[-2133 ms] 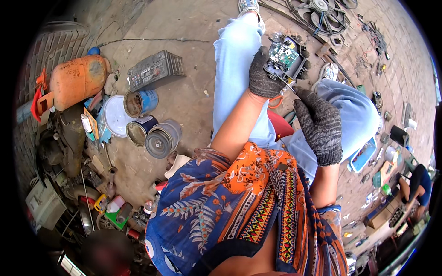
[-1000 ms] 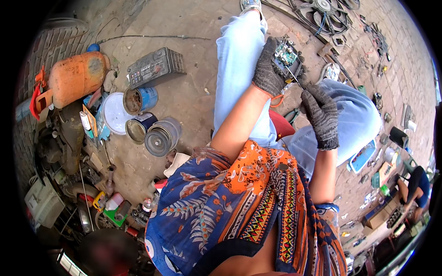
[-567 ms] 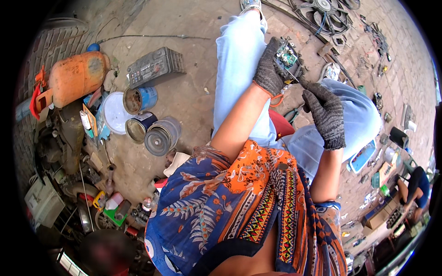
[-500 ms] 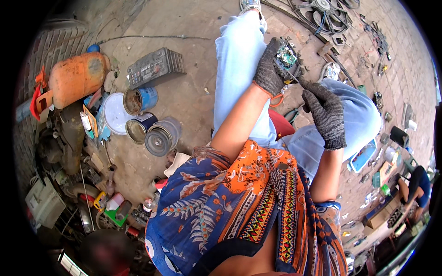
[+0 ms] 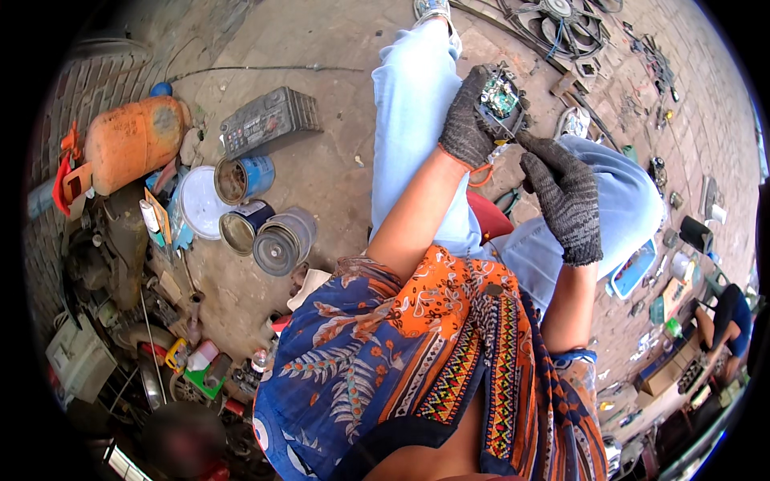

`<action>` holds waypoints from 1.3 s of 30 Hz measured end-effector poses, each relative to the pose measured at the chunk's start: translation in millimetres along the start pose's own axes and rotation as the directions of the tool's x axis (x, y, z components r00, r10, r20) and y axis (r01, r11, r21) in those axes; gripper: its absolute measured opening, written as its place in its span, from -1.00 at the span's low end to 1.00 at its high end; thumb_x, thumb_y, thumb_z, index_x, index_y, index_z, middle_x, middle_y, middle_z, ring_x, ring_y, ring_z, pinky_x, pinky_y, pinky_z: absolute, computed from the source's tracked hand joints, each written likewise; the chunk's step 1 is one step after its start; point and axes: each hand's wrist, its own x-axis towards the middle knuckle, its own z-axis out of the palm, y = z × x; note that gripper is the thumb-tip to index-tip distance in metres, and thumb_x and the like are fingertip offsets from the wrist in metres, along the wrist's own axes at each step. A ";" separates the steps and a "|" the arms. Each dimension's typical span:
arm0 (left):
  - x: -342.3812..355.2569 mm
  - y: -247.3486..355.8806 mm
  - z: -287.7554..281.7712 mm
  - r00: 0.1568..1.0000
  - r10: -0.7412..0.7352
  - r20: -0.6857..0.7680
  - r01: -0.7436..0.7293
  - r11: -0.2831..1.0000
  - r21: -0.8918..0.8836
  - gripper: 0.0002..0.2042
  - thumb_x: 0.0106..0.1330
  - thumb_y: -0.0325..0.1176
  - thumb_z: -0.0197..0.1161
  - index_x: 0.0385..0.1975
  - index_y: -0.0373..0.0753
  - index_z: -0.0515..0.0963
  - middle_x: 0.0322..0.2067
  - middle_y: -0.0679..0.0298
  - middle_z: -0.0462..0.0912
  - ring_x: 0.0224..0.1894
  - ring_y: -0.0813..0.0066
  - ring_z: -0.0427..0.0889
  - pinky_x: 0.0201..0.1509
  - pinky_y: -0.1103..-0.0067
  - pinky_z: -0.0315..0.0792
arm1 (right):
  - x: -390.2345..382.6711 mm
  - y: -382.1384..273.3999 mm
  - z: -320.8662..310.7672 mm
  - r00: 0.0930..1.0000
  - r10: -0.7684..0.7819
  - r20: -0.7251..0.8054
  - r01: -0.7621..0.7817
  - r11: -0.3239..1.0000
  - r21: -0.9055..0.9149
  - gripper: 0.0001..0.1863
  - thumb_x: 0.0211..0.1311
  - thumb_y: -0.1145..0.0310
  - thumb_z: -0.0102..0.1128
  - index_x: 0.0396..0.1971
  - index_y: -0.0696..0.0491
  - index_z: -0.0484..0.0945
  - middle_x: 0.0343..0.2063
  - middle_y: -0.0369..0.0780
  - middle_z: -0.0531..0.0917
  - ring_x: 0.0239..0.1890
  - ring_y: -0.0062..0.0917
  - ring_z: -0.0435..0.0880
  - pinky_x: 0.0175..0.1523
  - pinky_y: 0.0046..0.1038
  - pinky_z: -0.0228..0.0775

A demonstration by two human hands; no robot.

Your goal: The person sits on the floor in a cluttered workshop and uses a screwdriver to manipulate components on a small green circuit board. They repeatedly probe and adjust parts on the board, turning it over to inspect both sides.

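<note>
My left hand, in a dark grey knit glove, is closed round the side of a small electronic unit. That unit has a dark casing and a green circuit board exposed on top. My right hand, gloved alike, is at the unit's near edge with its fingers bent. A thin metal rod-like tool runs from its fingertips onto the casing; its handle is hidden. Below the unit, between my legs, lie an orange cable loop and pliers with dark green handles.
On the left stand open paint cans, a white lid, a black ribbed casing and an orange gas cylinder. A radiator fan lies far ahead. At right are a blue tray, scattered parts and another person.
My right hand has shifted slightly left, and the unit has tilted a little in my left hand. The hold on the unit is the same.
</note>
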 end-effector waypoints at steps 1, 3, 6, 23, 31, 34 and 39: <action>1.7 -0.7 -1.3 1.000 0.015 0.020 -0.015 1.000 0.001 -0.70 0.34 -0.04 -0.01 -0.16 -0.10 0.48 -0.29 0.24 0.56 -0.24 0.29 0.55 -0.12 0.36 0.50 | 1.0 -0.7 1.3 1.000 0.009 -0.003 -0.009 1.000 0.001 -0.70 0.19 0.31 0.14 -0.10 0.11 0.55 -0.30 -0.12 0.66 -0.33 -0.48 0.64 -0.17 -0.50 0.44; 2.3 -0.5 -2.2 0.999 0.031 0.041 -0.032 0.999 0.018 -0.70 0.34 -0.04 -0.01 -0.16 -0.10 0.48 -0.29 0.23 0.56 -0.23 0.29 0.55 -0.11 0.36 0.50 | 2.4 -1.0 4.4 1.000 0.025 -0.009 -0.025 1.000 0.002 -0.70 0.19 0.32 0.14 -0.10 0.10 0.55 -0.27 -0.11 0.65 -0.29 -0.46 0.65 -0.16 -0.48 0.44; 1.4 0.3 -2.7 0.999 0.004 0.035 -0.005 1.000 0.025 -0.66 0.33 0.00 -0.03 -0.15 -0.11 0.47 -0.27 0.22 0.56 -0.20 0.28 0.55 -0.09 0.34 0.49 | 3.9 -0.1 7.4 0.998 -0.050 -0.032 0.049 0.998 -0.044 -0.71 0.19 0.33 0.14 -0.10 0.11 0.55 -0.25 -0.10 0.64 -0.29 -0.45 0.65 -0.16 -0.48 0.44; 0.9 3.0 -2.7 0.984 -0.179 -0.007 0.178 0.983 -0.034 -0.45 0.28 0.16 -0.10 -0.02 -0.21 0.42 -0.11 0.07 0.52 -0.07 0.05 0.50 0.07 0.05 0.36 | 3.5 14.8 -13.7 0.984 -0.140 -0.112 0.092 0.930 -0.355 -0.73 0.14 0.21 0.16 -0.28 0.09 0.61 -0.37 -0.08 0.64 -0.31 -0.23 0.61 -0.17 -0.35 0.39; -4.1 8.7 -1.6 0.981 -0.176 0.076 0.184 0.978 -0.104 -0.47 0.28 0.15 -0.13 -0.04 -0.19 0.44 -0.11 0.05 0.53 -0.09 0.03 0.52 0.04 0.04 0.38 | 0.7 41.5 2.7 0.955 -0.212 -0.208 0.169 0.964 -0.204 -0.79 0.11 0.31 0.26 -0.32 0.11 0.53 -0.46 -0.11 0.61 -0.41 -0.43 0.60 -0.26 -0.46 0.42; -3.6 8.5 -5.2 0.977 -0.166 0.133 0.179 0.979 -0.101 -0.47 0.29 0.13 -0.16 -0.01 -0.17 0.43 -0.07 0.05 0.52 -0.04 0.02 0.51 0.06 0.07 0.38 | 4.4 51.5 4.1 0.967 -0.173 -0.188 0.159 0.984 -0.085 -0.78 0.12 0.32 0.26 -0.30 0.11 0.53 -0.46 -0.14 0.60 -0.41 -0.47 0.60 -0.24 -0.48 0.42; -6.0 4.8 -2.2 0.952 -0.131 0.278 0.158 0.984 -0.079 -0.35 0.24 0.18 -0.11 0.14 -0.26 0.27 0.05 -0.03 0.41 0.07 -0.06 0.42 0.18 0.07 0.28 | -2.4 46.8 5.5 0.954 -0.196 -0.227 0.188 0.981 -0.055 -0.81 0.13 0.34 0.24 -0.30 0.10 0.53 -0.44 -0.18 0.62 -0.40 -0.50 0.60 -0.22 -0.50 0.43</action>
